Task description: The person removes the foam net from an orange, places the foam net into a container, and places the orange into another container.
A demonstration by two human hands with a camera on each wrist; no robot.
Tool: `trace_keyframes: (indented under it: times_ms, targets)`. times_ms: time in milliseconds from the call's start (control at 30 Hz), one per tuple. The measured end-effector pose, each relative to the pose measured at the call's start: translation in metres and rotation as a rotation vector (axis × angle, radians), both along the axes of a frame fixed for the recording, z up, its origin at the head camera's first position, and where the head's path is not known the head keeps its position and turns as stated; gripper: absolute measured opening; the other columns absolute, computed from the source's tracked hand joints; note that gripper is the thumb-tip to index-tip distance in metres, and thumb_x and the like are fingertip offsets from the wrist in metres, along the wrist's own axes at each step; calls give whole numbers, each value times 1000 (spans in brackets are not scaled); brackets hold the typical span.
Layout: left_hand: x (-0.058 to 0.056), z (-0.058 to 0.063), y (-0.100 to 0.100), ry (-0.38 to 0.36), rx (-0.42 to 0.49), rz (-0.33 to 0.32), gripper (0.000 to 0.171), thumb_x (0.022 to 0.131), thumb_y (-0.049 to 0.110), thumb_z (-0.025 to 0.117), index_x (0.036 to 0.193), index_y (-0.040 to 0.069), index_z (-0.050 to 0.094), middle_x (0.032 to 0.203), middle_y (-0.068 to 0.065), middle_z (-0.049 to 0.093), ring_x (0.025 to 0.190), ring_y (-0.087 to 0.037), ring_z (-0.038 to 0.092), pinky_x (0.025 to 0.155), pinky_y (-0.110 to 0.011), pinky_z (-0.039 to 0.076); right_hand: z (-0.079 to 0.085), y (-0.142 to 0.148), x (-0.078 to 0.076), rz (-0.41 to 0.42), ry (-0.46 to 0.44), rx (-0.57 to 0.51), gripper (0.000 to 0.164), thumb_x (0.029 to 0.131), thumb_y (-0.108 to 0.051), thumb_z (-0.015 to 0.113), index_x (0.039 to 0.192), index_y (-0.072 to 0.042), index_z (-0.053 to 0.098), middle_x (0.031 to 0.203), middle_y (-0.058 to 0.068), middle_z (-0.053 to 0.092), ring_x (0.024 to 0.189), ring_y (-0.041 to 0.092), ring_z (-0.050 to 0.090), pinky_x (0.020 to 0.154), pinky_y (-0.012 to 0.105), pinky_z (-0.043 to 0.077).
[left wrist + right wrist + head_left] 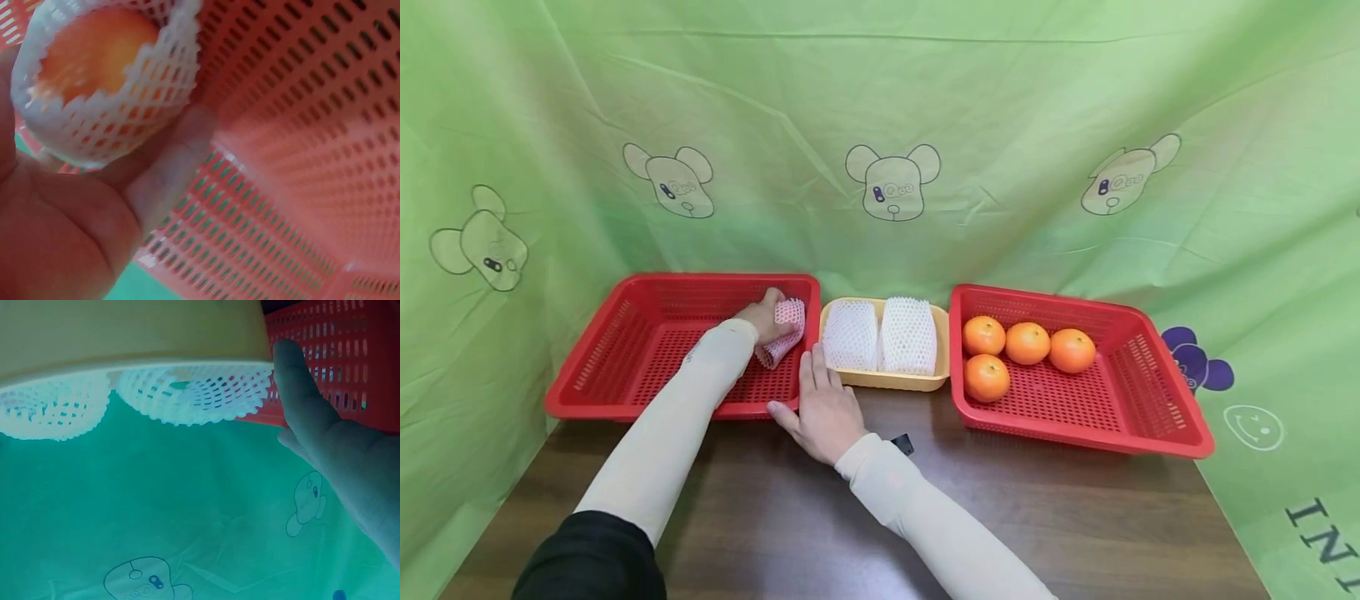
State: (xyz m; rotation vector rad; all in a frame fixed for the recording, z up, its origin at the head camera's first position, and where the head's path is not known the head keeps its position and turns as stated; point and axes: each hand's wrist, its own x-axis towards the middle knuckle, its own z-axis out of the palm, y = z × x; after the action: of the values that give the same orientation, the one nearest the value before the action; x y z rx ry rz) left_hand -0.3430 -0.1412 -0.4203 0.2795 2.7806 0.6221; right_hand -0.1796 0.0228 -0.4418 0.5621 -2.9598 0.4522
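Observation:
Inside the left red basket (647, 400), at its right end, my left hand (763, 320) holds an orange (100, 53) wrapped in a foam net sleeve (790, 317). The left wrist view shows the thumb (169, 165) along the sleeve's lower side and the fruit's bare top at the sleeve's mouth. My right hand (829, 417) lies with straight fingers at the basket's front right corner, beside the yellow tray (895, 381). Two white foam net sleeves (850, 336) stand side by side in that tray. Whether the right fingertips touch the basket or tray is hard to tell.
A second red basket (1157, 392) stands at the right with several bare oranges (1028, 343) towards its left end. A small black object (902, 444) lies on the wooden table (1000, 508) by the right wrist. Green cloth (880, 100) hangs behind and beside the table.

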Motion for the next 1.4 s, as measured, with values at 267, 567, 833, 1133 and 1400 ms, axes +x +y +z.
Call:
trace_keyframes:
  times_ms: [267, 567, 833, 1133, 1400]
  targets:
    - [1, -8, -3, -61, 31, 63, 84, 96, 41, 63, 156, 7, 16, 137, -39, 36, 126, -48, 45, 101, -58, 42, -3, -6, 1, -23, -31, -12, 87, 102, -61, 42, 160, 0, 20, 167, 15, 11, 140, 33, 39, 99, 52, 47]
    - [1, -9, -17, -18, 22, 15, 77, 90, 35, 69, 150, 10, 29, 132, -36, 42, 117, -46, 50, 97, -59, 44, -4, -10, 1, -14, -52, 20, 88, 101, -63, 41, 160, -2, 19, 168, 14, 12, 131, 33, 49, 100, 52, 46]
    - [15, 16, -23, 24, 37, -46, 89, 87, 31, 70, 159, 16, 20, 138, -36, 36, 114, -48, 52, 95, -63, 44, -3, -9, 0, -20, -34, 24, 88, 101, -64, 40, 160, -3, 20, 168, 13, 12, 123, 32, 56, 98, 50, 48]
    - [47, 54, -31, 147, 84, -49, 95, 83, 31, 77, 154, 5, 20, 138, -30, 38, 119, -45, 48, 99, -62, 42, -4, -5, 1, -26, -30, -1, 88, 100, -64, 41, 160, -3, 20, 167, 14, 12, 118, 33, 58, 97, 50, 47]
    - [85, 67, -42, 210, 167, -75, 95, 80, 32, 82, 151, 6, 24, 134, -24, 41, 114, -39, 47, 89, -60, 48, -2, 2, 1, -11, -74, -66, 90, 99, -63, 47, 161, -4, 19, 168, 14, 10, 132, 35, 49, 102, 54, 45]
